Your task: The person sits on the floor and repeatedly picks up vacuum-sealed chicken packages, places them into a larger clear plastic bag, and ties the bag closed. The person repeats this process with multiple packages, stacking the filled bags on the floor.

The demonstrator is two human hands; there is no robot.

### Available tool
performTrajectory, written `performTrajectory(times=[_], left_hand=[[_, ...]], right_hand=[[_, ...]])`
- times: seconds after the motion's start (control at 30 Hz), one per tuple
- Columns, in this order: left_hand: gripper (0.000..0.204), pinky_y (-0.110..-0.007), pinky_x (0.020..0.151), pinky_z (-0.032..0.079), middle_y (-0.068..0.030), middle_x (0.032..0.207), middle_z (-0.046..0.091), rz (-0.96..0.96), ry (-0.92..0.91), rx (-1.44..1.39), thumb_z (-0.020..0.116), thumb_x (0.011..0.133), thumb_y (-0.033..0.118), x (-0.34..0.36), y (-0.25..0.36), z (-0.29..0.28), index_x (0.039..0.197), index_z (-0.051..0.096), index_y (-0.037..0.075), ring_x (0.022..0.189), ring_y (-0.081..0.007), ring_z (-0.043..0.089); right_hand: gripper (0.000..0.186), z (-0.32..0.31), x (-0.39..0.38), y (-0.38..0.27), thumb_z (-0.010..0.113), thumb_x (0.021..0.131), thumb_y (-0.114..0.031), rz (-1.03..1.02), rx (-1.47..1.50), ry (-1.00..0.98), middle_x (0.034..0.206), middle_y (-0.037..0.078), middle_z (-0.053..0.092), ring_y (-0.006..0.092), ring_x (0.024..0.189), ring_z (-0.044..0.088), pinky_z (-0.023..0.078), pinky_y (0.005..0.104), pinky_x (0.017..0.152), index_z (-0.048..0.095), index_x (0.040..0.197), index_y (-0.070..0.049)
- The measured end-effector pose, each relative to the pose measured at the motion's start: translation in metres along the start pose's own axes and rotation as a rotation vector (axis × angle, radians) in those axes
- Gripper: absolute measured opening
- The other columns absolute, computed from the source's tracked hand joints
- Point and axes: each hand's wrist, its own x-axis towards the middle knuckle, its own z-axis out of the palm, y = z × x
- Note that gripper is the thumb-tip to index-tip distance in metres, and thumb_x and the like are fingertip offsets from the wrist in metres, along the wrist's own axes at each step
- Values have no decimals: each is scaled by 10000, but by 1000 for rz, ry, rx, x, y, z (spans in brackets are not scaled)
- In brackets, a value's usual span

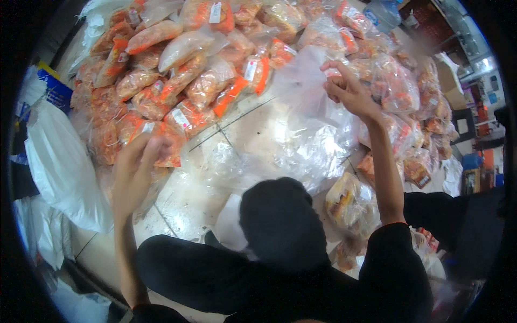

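Note:
My right hand (344, 89) is raised at the upper right, fingers curled on a thin clear plastic bag (301, 81) that spreads beneath it. My left hand (141, 164) is at the left, blurred, fingers loosely apart with nothing visible in them, over packed bags (161, 137) of orange-red, meat-like contents. Many similar bags (194, 40), some with labels, form a pile across the top. Another pile of clear bags (393, 86) stands at the right. Crumpled clear plastic (318, 145) lies on the tiles between the piles.
A large white sack (62, 167) and a blue package (56, 86) are at the left edge. A blue plastic bottle (382, 13), cardboard box (452, 78) and shelving stand at the upper right. My dark-clothed legs are on the tiled floor (167, 210), beside a yellowish filled bag (350, 207).

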Motion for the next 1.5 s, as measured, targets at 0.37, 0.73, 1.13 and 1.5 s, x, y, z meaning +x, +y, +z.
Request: performTrajectory(times=[0.37, 0.73, 1.13, 1.5], left_hand=[[520, -299, 827, 474, -79, 985, 656, -126, -356, -110, 695, 913, 409, 91, 25, 64, 1177, 620, -34, 924, -127, 586], [389, -325, 886, 494, -72, 1092, 661, -268, 177, -733, 611, 973, 254, 78, 14, 27, 1259, 577, -7, 1033, -153, 604], [512, -307, 664, 446, -77, 792, 614, 194, 378, 227, 761, 840, 430, 93, 35, -30, 1039, 605, -15, 730, -160, 557], [334, -282, 757, 500, -62, 984, 649, 38, -77, 231, 648, 962, 212, 92, 62, -54, 1192, 608, -26, 801, -135, 606]], right_hand=[[371, 50, 78, -124, 557, 916, -64, -369, 344, -34, 624, -51, 475, 41, 554, 398, 322, 222, 534, 465, 1274, -29], [307, 130, 76, -79, 695, 870, -72, -328, 261, 466, 843, -14, 529, 67, 754, 499, 411, 221, 658, 527, 1126, -52], [195, 134, 101, -167, 589, 955, -175, -423, -245, -73, 749, 76, 619, 128, 700, 591, 462, 268, 642, 652, 1013, 0], [523, 194, 134, -155, 471, 998, -352, -555, 11, -139, 625, 273, 549, 389, 594, 580, 467, 480, 639, 614, 755, 89]])
